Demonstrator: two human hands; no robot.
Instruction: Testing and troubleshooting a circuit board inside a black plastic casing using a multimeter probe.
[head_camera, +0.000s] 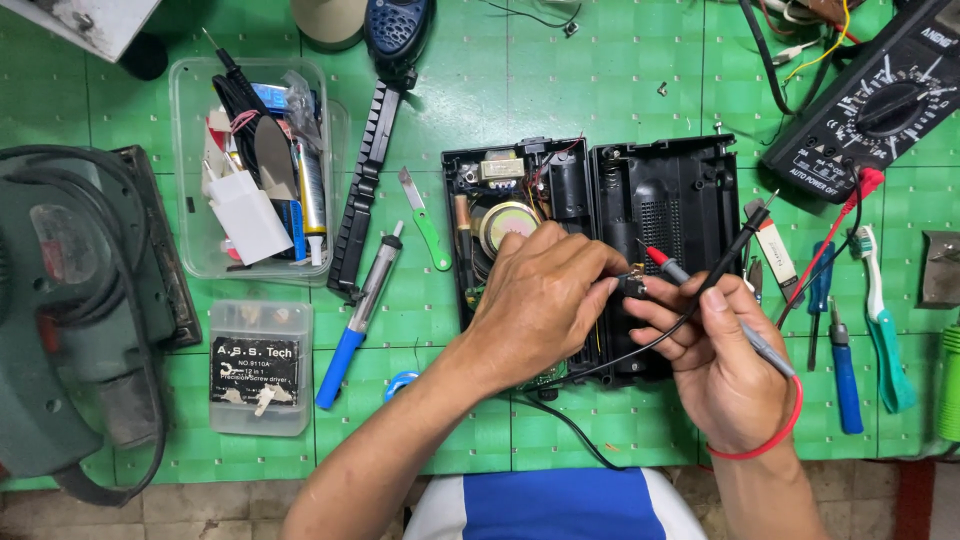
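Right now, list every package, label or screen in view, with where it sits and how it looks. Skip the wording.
Small clear plastic case: lower left of the green mat, rectangular, with a black label and white print.
Open clear tub: above the case, rectangular, holding a white box, tubes and leads.
Multimeter: top right corner, black, tilted, with a round dial and white markings; no lit screen shows.
Transformer label: inside the opened black device, small and pale.

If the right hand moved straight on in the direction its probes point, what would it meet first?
The right hand aims its red probe up and left. It would probably first meet the small black part pinched by the left hand, over the opened black radio case. Depth is unclear.
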